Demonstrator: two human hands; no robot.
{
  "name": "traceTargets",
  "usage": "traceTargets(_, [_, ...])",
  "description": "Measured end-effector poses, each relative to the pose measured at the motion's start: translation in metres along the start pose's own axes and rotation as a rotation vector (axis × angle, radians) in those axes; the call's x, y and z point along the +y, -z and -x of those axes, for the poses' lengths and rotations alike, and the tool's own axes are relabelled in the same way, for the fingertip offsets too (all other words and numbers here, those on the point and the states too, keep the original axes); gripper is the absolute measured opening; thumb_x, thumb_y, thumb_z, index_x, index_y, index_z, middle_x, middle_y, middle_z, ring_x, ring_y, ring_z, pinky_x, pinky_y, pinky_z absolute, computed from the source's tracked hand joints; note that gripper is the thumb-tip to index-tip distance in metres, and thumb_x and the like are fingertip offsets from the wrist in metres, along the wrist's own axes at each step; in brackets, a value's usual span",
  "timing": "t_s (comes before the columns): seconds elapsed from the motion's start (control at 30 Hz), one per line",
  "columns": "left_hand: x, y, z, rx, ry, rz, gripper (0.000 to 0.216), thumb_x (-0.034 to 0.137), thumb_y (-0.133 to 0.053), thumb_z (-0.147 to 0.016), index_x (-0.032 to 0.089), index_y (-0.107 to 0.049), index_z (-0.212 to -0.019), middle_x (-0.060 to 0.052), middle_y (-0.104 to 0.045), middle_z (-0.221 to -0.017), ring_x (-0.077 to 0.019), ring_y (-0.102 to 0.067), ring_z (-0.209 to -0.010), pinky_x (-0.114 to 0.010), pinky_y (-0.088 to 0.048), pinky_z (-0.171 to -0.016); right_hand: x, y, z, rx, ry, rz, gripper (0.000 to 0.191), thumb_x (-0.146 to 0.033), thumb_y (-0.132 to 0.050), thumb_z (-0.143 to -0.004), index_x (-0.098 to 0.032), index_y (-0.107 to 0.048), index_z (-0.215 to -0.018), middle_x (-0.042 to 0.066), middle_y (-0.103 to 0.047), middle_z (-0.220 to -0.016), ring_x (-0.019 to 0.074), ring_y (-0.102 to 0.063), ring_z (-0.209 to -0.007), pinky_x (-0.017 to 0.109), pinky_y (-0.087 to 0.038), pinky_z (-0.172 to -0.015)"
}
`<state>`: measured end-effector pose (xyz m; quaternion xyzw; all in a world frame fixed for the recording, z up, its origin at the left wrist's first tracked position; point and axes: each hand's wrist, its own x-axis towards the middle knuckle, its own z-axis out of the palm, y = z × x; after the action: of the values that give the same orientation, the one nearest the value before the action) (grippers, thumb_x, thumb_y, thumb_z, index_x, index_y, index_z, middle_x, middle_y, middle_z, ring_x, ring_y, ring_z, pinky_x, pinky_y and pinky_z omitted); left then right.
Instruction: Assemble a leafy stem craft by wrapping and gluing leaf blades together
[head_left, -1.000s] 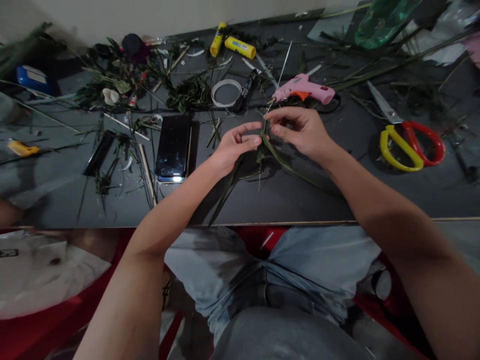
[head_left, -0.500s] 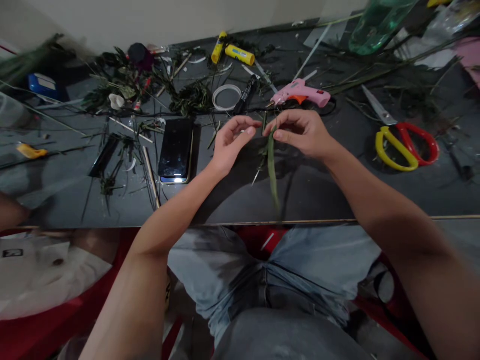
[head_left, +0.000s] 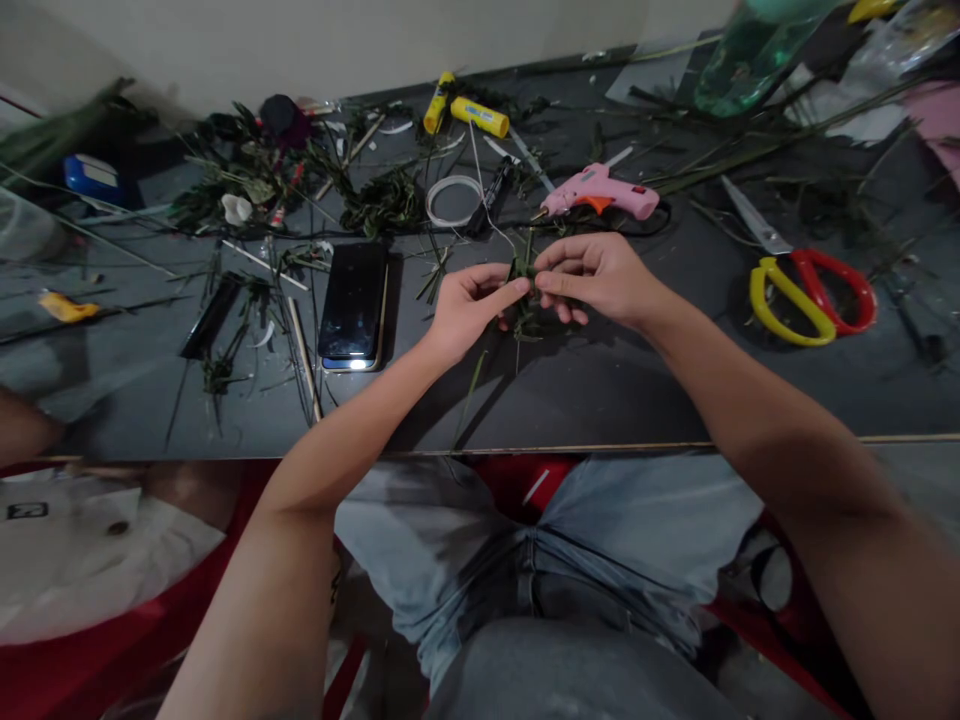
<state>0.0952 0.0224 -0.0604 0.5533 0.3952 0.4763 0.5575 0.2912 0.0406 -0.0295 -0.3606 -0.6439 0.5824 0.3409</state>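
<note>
My left hand (head_left: 476,305) and my right hand (head_left: 596,278) meet over the middle of the dark table. Thumb and fingers of both are pinched on a green leaf strip (head_left: 523,268), folded small where they meet. One long thin green end (head_left: 471,390) hangs down toward the table's front edge, below my left hand. Scraps of green leaf lie under the fingers, partly hidden by them. Beyond the right hand lies a pink glue gun (head_left: 600,190) with an orange trigger. Left of my left hand lies a black phone (head_left: 352,300) with its light on.
Scissors (head_left: 802,285) with yellow and red handles lie at the right. Two yellow glue sticks (head_left: 480,116), a ring of white wire (head_left: 454,200) and braided leaf (head_left: 382,200) are farther back. A green bottle (head_left: 750,65) stands at back right. Another person's arm (head_left: 26,425) rests at far left.
My left hand has come rightward and down and now pinches the strip too. The strip's hanging end has swung from below the right hand to the left.
</note>
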Motion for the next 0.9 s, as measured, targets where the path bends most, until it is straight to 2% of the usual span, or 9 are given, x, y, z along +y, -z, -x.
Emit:
traceTargets(0.07, [0.001,0.002,-0.001,0.006,0.005,0.005,0.046,0.062,-0.085,-0.066,0.021,-0.079,-0.085,0.0,-0.072,-0.069,-0.0081,-0.057,-0.049,-0.021,-0.047,-0.044,-0.001,0.001,0.0,-0.002,-0.029,0.013,0.053,-0.063,-0.088,-0.065,-0.017,-0.065,-0.08,0.0,-0.065,-0.059,0.0088,-0.054,-0.041,0.022,-0.038,-0.034])
traceTargets(0.17, [0.004,0.001,0.0,-0.01,0.027,-0.015,0.047,0.064,-0.083,-0.067,0.02,-0.078,-0.081,0.0,-0.072,-0.068,-0.006,-0.054,-0.046,-0.019,-0.044,-0.041,-0.002,0.002,0.001,-0.007,-0.032,0.023,0.048,-0.06,-0.089,-0.065,-0.017,-0.066,-0.071,0.001,-0.066,-0.057,0.0092,-0.057,-0.045,0.022,-0.044,-0.041])
traceTargets(0.3, [0.008,0.001,0.002,-0.037,0.077,-0.036,0.042,0.058,-0.079,-0.075,0.017,-0.078,-0.084,-0.002,-0.075,-0.073,-0.0071,-0.059,-0.051,-0.019,-0.047,-0.048,0.002,0.002,0.001,0.018,0.009,0.054,0.049,-0.065,-0.074,-0.081,-0.019,-0.067,-0.066,0.003,-0.066,-0.06,0.0118,-0.06,-0.05,0.024,-0.047,-0.046])
traceTargets(0.37, [0.008,0.003,0.001,-0.044,0.113,-0.035,0.036,0.051,-0.077,-0.079,0.016,-0.079,-0.089,-0.003,-0.076,-0.076,-0.0077,-0.062,-0.054,-0.02,-0.048,-0.051,0.006,0.004,0.001,0.12,0.125,0.157,0.039,-0.059,-0.073,-0.084,-0.02,-0.072,-0.08,0.004,-0.071,-0.072,0.014,-0.063,-0.059,0.025,-0.049,-0.049])
traceTargets(0.43, [0.007,0.005,-0.001,-0.045,0.15,-0.017,0.031,0.045,-0.077,-0.08,0.016,-0.079,-0.09,-0.003,-0.077,-0.077,-0.0069,-0.061,-0.054,-0.019,-0.047,-0.052,0.01,0.006,0.001,0.211,0.333,0.349,0.032,-0.05,-0.078,-0.082,-0.024,-0.075,-0.099,0.004,-0.075,-0.092,0.0157,-0.066,-0.072,0.026,-0.051,-0.056])
traceTargets(0.5, [0.008,0.006,-0.002,-0.033,0.179,0.016,0.027,0.04,-0.079,-0.076,0.015,-0.08,-0.086,-0.003,-0.076,-0.075,-0.0057,-0.059,-0.053,-0.019,-0.046,-0.051,0.013,0.01,0.002,0.215,0.519,0.572,0.028,-0.044,-0.077,-0.082,-0.028,-0.075,-0.106,0.004,-0.075,-0.106,0.0172,-0.066,-0.085,0.029,-0.053,-0.065])
traceTargets(0.6, [0.012,0.006,-0.002,-0.041,0.216,0.025,0.023,0.036,-0.084,-0.068,0.014,-0.08,-0.076,-0.002,-0.075,-0.068,-0.0044,-0.054,-0.049,-0.018,-0.043,-0.049,0.015,0.014,0.002,0.117,0.715,0.795,0.01,-0.036,-0.068,-0.092,-0.032,-0.077,-0.095,0.003,-0.076,-0.102,0.0175,-0.066,-0.091,0.032,-0.053,-0.078])
traceTargets(0.7, [0.017,0.006,-0.001,-0.059,0.25,0.004,0.024,0.035,-0.088,-0.061,0.014,-0.078,-0.069,0.0,-0.071,-0.06,-0.0044,-0.051,-0.048,-0.018,-0.041,-0.047,0.016,0.015,0.001,0.096,0.846,0.797,0.013,-0.034,-0.065,-0.094,-0.028,-0.075,-0.089,0.003,-0.076,-0.091,0.0177,-0.068,-0.084,0.034,-0.052,-0.078])
traceTargets(0.9, [0.022,0.013,-0.003,-0.122,0.271,-0.12,0.021,0.035,-0.085,-0.063,0.016,-0.079,-0.068,0.0,-0.069,-0.058,-0.005,-0.051,-0.048,-0.019,-0.038,-0.047,0.014,0.015,0.001,0.086,0.683,0.71,0.02,-0.042,-0.067,-0.094,-0.024,-0.075,-0.087,0.003,-0.074,-0.086,0.0186,-0.068,-0.08,0.034,-0.053,-0.076])
